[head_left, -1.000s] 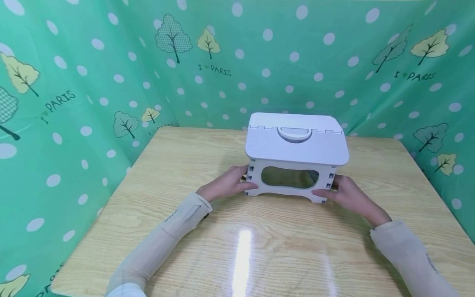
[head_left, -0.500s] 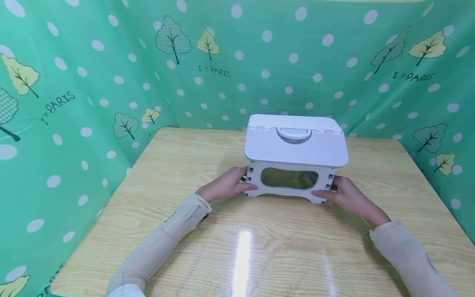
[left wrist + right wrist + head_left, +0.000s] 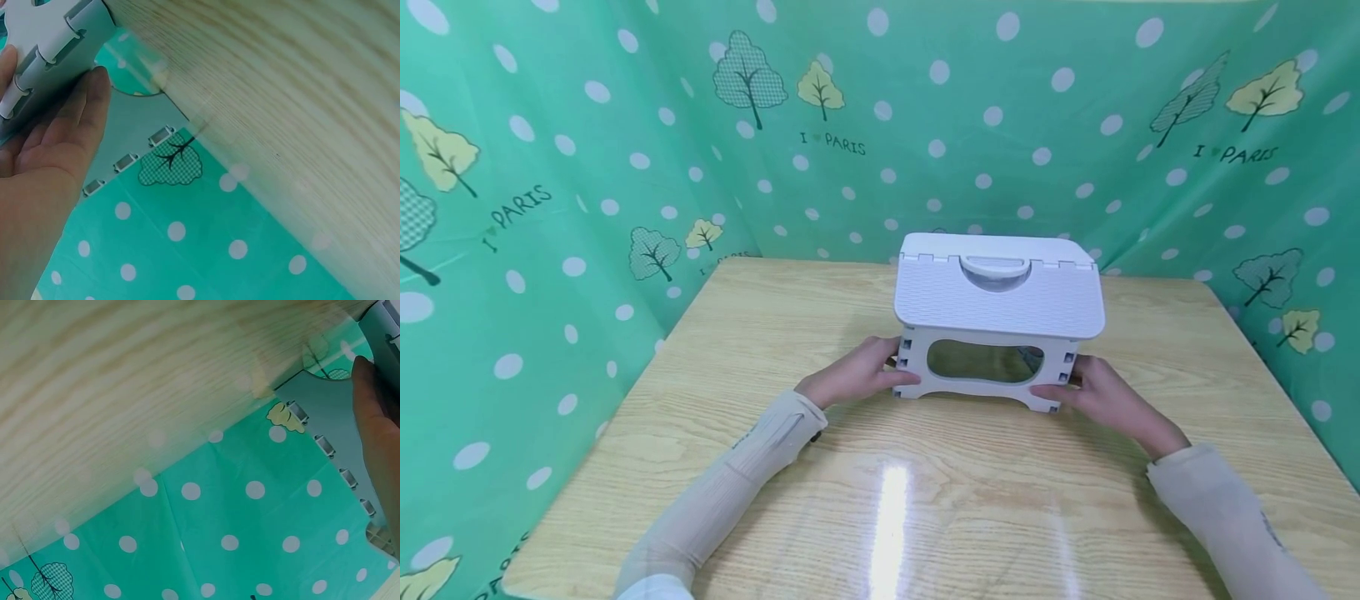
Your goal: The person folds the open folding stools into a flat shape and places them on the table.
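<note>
A white plastic folding step stool (image 3: 1000, 304) stands unfolded on the wooden table, its textured top facing up and a carry handle (image 3: 996, 267) set in the hinge line. My left hand (image 3: 868, 367) grips the near left leg edge, thumb on the front panel and the other fingers behind. On the opposite side, my right hand (image 3: 1097, 387) holds the near right leg edge in the same way. In the left wrist view, the left fingers (image 3: 75, 119) lie along the inner face of the leg panel. Only part of the right hand (image 3: 378, 437) shows in the right wrist view.
The pale wooden table (image 3: 760, 317) spreads around the stool, with a bright light reflection near the front. A green dotted curtain (image 3: 850, 108) printed with trees hangs behind and along both sides.
</note>
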The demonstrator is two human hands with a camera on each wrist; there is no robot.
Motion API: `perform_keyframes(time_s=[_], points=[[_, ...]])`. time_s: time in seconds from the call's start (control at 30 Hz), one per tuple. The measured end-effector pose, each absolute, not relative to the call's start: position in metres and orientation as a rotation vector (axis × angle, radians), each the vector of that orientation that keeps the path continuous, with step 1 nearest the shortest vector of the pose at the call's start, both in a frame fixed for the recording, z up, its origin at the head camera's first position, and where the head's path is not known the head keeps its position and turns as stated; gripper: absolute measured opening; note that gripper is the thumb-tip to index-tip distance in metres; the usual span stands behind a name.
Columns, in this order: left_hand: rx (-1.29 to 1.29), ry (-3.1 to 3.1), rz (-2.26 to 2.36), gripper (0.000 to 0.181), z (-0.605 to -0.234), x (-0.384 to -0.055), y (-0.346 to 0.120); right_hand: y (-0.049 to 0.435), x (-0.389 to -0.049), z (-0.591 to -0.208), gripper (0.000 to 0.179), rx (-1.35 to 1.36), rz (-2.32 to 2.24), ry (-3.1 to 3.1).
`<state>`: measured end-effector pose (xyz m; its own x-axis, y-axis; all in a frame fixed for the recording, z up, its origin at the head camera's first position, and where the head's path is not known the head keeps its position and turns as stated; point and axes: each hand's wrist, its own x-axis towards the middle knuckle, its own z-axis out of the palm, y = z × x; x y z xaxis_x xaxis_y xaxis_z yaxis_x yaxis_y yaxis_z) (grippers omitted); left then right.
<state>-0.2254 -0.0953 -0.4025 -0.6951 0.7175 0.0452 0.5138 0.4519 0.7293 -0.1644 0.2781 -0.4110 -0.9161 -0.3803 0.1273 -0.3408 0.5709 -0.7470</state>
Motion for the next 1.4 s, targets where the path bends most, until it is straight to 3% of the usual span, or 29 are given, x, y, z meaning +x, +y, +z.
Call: perform_keyframes(time_s=[1.4], points=[[1.052,2.437,1.059,0.045,-0.3990,-0.2233,-0.0951,0.2781,-0.1641,-0.4140,0.039,-0.645,-1.275,2.740]])
